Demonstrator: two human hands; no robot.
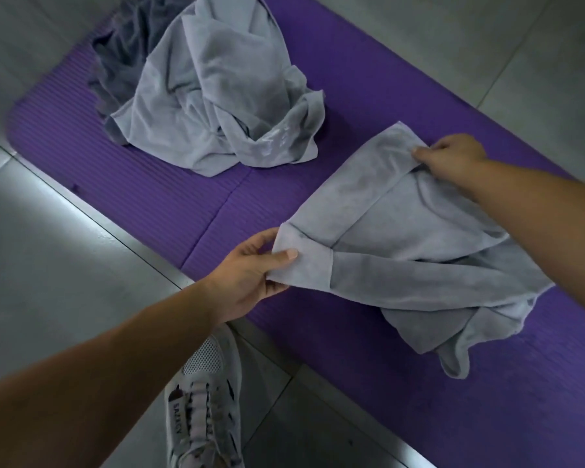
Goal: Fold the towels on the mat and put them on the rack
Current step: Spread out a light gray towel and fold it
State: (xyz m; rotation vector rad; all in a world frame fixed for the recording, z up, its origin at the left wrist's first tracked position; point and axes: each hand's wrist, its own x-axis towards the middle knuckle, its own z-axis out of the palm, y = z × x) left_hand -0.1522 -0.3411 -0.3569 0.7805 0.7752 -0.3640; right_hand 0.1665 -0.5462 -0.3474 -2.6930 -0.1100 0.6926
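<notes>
Left hand (250, 275) and right hand (451, 157) each pinch corner of light grey towel (412, 244), fingers curled on cloth; towel partly on purple mat (183, 201). Crumpled towel pile (213, 96) near.

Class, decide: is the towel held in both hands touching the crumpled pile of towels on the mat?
Apart. The head view shows bare purple mat between the held towel and the pile.

Single head cam – looks steeply down, close, over purple mat (169, 204) & floor.
</notes>
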